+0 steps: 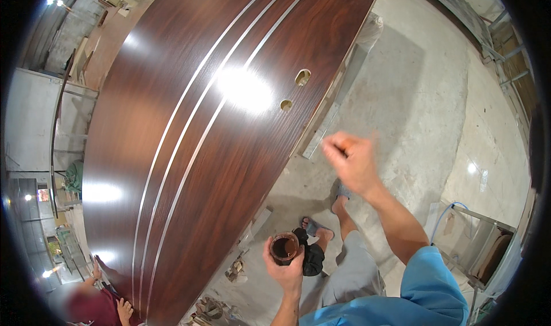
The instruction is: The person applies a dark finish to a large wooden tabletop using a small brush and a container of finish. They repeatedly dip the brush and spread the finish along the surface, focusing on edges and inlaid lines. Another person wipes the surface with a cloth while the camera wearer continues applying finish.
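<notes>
A large dark glossy wooden door panel (pixel 189 125) with three thin silver inlay lines lies flat and fills the upper left of the head view. Two lock holes (pixel 302 77) are cut near its right edge. My left hand (pixel 285 268) holds a small round cup (pixel 284 248) of dark brown liquid low in the middle. My right hand (pixel 351 160) is raised beside the panel's right edge, blurred, fingers curled around something small and orange-brown that I cannot make out.
A grey concrete floor (pixel 413 96) stretches to the right. My feet in sandals (pixel 318 229) stand beside the panel. A metal frame with a blue hose (pixel 476 234) is at the right. Another person in a red top (pixel 92 303) leans at the panel's lower left corner.
</notes>
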The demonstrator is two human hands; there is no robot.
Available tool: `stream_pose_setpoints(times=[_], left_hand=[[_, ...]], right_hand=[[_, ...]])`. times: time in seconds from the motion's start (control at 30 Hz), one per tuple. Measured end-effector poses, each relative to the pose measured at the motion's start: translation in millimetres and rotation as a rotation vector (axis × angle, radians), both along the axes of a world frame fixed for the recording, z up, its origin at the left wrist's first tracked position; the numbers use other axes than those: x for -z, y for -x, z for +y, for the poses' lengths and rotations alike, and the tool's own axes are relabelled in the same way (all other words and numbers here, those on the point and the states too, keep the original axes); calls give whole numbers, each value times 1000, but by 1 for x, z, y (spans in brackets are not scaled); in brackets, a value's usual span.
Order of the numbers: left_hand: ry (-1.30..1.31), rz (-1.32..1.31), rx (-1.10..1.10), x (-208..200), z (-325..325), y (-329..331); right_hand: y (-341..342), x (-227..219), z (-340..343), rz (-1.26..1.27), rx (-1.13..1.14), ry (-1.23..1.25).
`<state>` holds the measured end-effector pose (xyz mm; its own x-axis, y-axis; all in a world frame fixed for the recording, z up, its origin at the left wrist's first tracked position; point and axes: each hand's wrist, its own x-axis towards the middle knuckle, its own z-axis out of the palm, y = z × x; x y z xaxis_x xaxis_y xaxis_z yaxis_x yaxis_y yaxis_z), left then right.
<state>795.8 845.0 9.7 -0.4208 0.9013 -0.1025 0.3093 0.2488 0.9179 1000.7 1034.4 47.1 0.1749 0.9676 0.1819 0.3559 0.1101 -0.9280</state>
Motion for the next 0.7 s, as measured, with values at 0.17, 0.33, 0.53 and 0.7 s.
stream_pose_setpoints(times=[0.17, 0.33, 0.53, 0.7], left_hand=[[24, 35, 13, 13, -1, 8], [20, 39, -31, 23, -11, 12], [26, 25, -71, 49, -16, 23], [82, 45, -113, 53, -24, 37]], right_hand=[[27, 25, -35, -73, -244, -137], [47, 32, -45, 111, -65, 77], [74, 56, -61, 81, -214, -50], [85, 60, -70, 103, -172, 191]])
